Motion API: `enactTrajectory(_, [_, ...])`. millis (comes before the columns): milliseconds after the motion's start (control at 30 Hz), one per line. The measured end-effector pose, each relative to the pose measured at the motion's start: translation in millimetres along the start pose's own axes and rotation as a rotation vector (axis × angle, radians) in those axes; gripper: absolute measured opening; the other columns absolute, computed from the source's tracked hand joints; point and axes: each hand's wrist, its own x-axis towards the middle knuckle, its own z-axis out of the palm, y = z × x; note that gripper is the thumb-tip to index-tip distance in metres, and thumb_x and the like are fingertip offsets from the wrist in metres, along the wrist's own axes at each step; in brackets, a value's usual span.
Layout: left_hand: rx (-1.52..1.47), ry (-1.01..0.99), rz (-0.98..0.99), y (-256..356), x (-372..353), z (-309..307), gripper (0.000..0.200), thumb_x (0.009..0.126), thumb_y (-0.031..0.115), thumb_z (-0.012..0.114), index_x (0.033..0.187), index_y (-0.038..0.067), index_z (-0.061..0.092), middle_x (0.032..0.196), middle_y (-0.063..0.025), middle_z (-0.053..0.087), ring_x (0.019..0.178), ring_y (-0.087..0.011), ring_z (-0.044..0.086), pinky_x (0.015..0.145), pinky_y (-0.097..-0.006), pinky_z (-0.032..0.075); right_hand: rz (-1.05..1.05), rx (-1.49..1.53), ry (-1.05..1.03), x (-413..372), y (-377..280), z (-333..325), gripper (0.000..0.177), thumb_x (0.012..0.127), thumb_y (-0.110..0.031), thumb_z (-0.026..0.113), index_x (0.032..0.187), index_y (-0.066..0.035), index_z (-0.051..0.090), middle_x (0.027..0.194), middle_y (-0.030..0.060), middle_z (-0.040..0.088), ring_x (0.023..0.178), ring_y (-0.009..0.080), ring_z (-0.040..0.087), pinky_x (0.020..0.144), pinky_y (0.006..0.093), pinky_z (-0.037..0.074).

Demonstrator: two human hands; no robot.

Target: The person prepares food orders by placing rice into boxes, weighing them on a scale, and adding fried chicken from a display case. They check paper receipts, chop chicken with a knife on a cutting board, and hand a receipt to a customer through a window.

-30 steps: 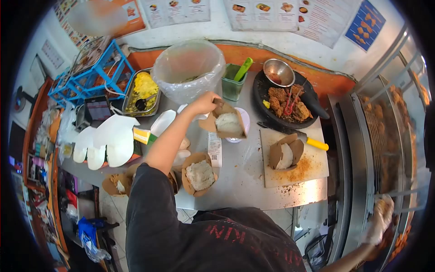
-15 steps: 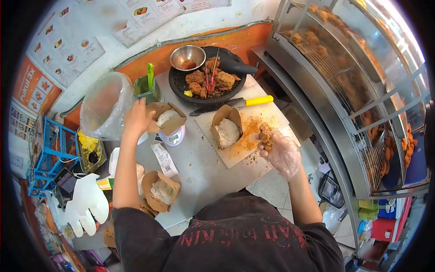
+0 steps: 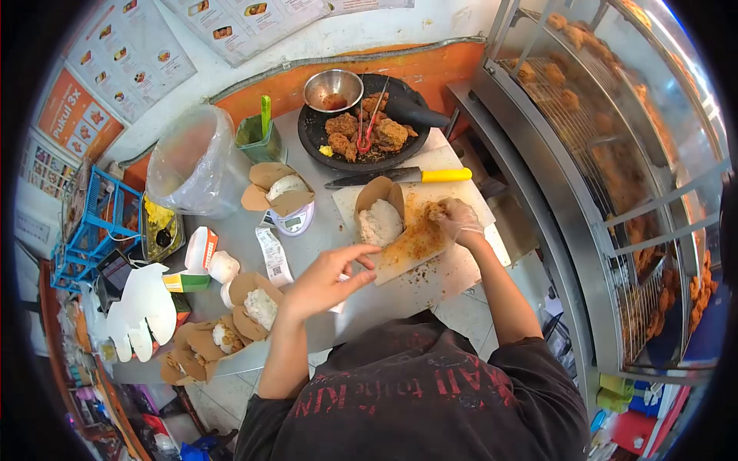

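Note:
My right hand [image 3: 461, 221], in a clear plastic glove, grips a piece of fried chicken [image 3: 437, 211] over the crumb-strewn cutting board [image 3: 478, 201]. Just left of it, a brown paper box [image 3: 380, 192] filled with white rice [image 3: 381, 223] stands partly on the board. My left hand [image 3: 329, 281] is bare, holds nothing and has its fingers apart, in front of that box. A knife [image 3: 430, 176] with a yellow handle lies across the board's far edge. Another rice box [image 3: 270, 178] rests on a small digital scale [image 3: 295, 221].
A black stone mortar [image 3: 311, 146] at the back holds fried chicken, red tongs [image 3: 364, 140] and a metal bowl [image 3: 333, 91]. More boxes [image 3: 246, 288] line the front left. A receipt [image 3: 274, 257] lies mid-table. At right stands a glass display case [image 3: 573, 154] of chicken.
My left hand has left the box on the scale and come toward me and right, near the box on the board. My right hand has lowered the fried chicken toward the board.

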Motion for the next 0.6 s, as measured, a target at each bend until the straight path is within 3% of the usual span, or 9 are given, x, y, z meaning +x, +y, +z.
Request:
enactTrajectory(100, [-0.051,0.045,0.034,2,12,24,0.042,0.083,0.012,0.064,0.124,0.006,0.056,0.093,-0.0077,0.068,0.058,-0.0074,0.047,0.06,-0.0251,0.043,-0.086,-0.14,0.061,17,12,-5,0.048,0.084,-0.033,0.061,0.125,-0.01,0.055,0.116,0.02,0.06,0.109,0.0348,0.057,0.094,0.0394,0.045])
enactTrajectory(167, [-0.069,0.07,-0.044,11,19,32,0.041,0.084,0.012,0.064,0.124,0.005,0.056,0.093,-0.0084,0.068,0.059,-0.0075,0.049,0.059,-0.0247,0.043,-0.112,-0.132,-0.044,37,16,-31,0.049,0.084,-0.032,0.06,0.128,-0.011,0.053,0.113,0.0206,0.061,0.109,0.0337,0.058,0.095,0.0386,0.045])
enactTrajectory(233, [-0.05,0.09,-0.133,19,27,39,0.041,0.085,0.016,0.064,0.123,0.003,0.056,0.095,-0.0091,0.068,0.063,-0.0109,0.053,0.062,-0.0261,0.045,-0.127,-0.063,-0.206,60,29,-43,0.045,0.085,-0.029,0.058,0.126,-0.01,0.055,0.11,0.0203,0.063,0.107,0.0319,0.06,0.094,0.0387,0.046])
enactTrajectory(300, [-0.025,0.115,-0.221,22,36,51,0.041,0.087,0.02,0.064,0.123,0.002,0.055,0.097,-0.0097,0.068,0.067,-0.0142,0.057,0.065,-0.0276,0.047,-0.252,-0.054,-0.208,88,45,-45,0.039,0.085,-0.026,0.056,0.121,-0.009,0.059,0.107,0.0191,0.065,0.101,0.0304,0.062,0.091,0.0379,0.047])
enactTrajectory(367, [-0.119,0.23,-0.164,22,46,71,0.04,0.085,0.014,0.064,0.123,0.004,0.057,0.093,-0.0072,0.067,0.06,-0.0074,0.05,0.06,-0.0234,0.044,-0.104,0.012,-0.326,93,21,-78,0.034,0.085,-0.021,0.056,0.115,-0.008,0.062,0.103,0.0179,0.066,0.095,0.0292,0.064,0.088,0.0373,0.048])
enactTrajectory(433, [-0.135,0.228,-0.171,30,58,88,0.039,0.085,0.015,0.064,0.122,0.004,0.057,0.093,-0.0073,0.067,0.063,-0.0099,0.053,0.061,-0.0253,0.045,-0.133,-0.041,-0.274,108,20,-70,0.031,0.08,-0.018,0.06,0.109,-0.009,0.064,0.103,0.0166,0.065,0.096,0.0279,0.063,0.087,0.0373,0.049])
enactTrajectory(500, [-0.149,0.225,-0.172,35,72,106,0.039,0.086,0.017,0.063,0.122,0.004,0.057,0.093,-0.0074,0.068,0.065,-0.0123,0.056,0.063,-0.0271,0.046,-0.749,-0.263,-0.07,136,38,-30,0.035,0.076,-0.021,0.064,0.108,-0.009,0.061,0.104,0.0174,0.064,0.101,0.0328,0.061,0.086,0.0408,0.049])
enactTrajectory(533, [-0.089,0.185,-0.187,34,79,116,0.039,0.086,0.019,0.063,0.122,0.004,0.057,0.093,-0.0082,0.068,0.07,-0.0169,0.059,0.065,-0.0296,0.047,-0.702,-0.345,-0.215,124,17,-45,0.038,0.074,-0.02,0.065,0.11,-0.008,0.059,0.105,0.0164,0.064,0.101,0.0348,0.06,0.086,0.0418,0.049])
enactTrajectory(600, [0.053,0.079,-0.233,31,90,127,0.039,0.088,0.026,0.061,0.12,0.004,0.058,0.094,-0.0103,0.068,0.084,-0.0287,0.063,0.071,-0.0359,0.049,-0.707,-0.372,-0.255,135,14,-33,0.038,0.075,-0.02,0.064,0.111,-0.008,0.058,0.105,0.0172,0.064,0.101,0.0346,0.06,0.086,0.0421,0.049])
